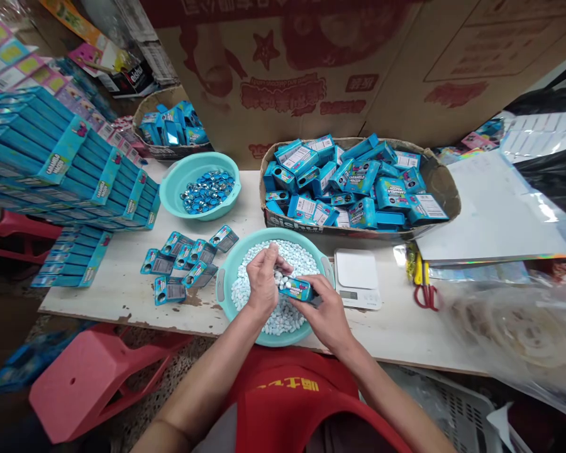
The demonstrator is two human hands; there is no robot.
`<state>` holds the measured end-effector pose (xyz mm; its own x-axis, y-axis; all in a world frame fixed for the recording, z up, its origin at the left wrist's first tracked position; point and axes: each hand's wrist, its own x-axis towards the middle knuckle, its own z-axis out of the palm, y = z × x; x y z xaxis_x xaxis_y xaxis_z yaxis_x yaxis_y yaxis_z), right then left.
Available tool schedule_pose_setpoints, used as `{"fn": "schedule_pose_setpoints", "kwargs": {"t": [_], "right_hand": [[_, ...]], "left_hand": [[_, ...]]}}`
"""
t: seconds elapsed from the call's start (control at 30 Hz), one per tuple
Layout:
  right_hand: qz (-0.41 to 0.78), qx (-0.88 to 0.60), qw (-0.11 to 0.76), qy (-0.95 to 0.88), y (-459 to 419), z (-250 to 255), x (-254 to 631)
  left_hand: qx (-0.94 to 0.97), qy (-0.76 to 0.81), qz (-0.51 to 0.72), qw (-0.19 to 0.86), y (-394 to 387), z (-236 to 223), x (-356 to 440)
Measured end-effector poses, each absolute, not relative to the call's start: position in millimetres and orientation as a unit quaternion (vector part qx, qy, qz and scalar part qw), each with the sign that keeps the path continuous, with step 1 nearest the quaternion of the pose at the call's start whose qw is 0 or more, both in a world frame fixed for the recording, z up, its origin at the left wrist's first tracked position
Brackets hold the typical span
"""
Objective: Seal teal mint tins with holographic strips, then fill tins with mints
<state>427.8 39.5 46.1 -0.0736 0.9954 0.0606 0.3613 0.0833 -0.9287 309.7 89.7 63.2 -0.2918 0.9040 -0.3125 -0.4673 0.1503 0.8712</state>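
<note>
"Holding anything, the right hand (pixel 329 314)?"

"Yes, its fingers are wrapped round a blue box (pixel 296 289), one end towards the left fingers."

"And the left hand (pixel 263 280)?"

"Partly curled, cupping a few white candies (pixel 284 280) right by that end. How tightly, I can't tell."

"Under the fingers?"

"A bowl (pixel 278 341) full of the same candies."

"Either side?"

"Right of the right fingers, a scale (pixel 357 270); left of the left fingers, loose boxes (pixel 170 291). Beyond both, a carton (pixel 290 221) heaped with more."
</note>
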Motion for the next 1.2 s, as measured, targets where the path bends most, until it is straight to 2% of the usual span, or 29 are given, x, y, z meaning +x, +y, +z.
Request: {"fn": "schedule_pose_setpoints", "kwargs": {"t": [0.17,0.4,0.8,0.93,1.2], "right_hand": [[0.387,-0.544,0.408,-0.622,37,51,427],[0.403,-0.553,0.4,-0.609,38,37,429],[0.41,-0.548,0.458,-0.567,36,28,426],[0.422,-0.549,0.443,-0.57,38,24,426],[0.419,-0.554,0.439,-0.569,39,28,427]], "left_hand": [[0.237,0.505,0.65,0.516,87,63,310],[0.208,0.538,0.614,0.539,93,44,314],[0.259,0.52,0.612,0.536,92,64,312],[0.245,0.544,0.589,0.545,93,59,310],[0.264,0.524,0.618,0.524,91,56,315]]}}
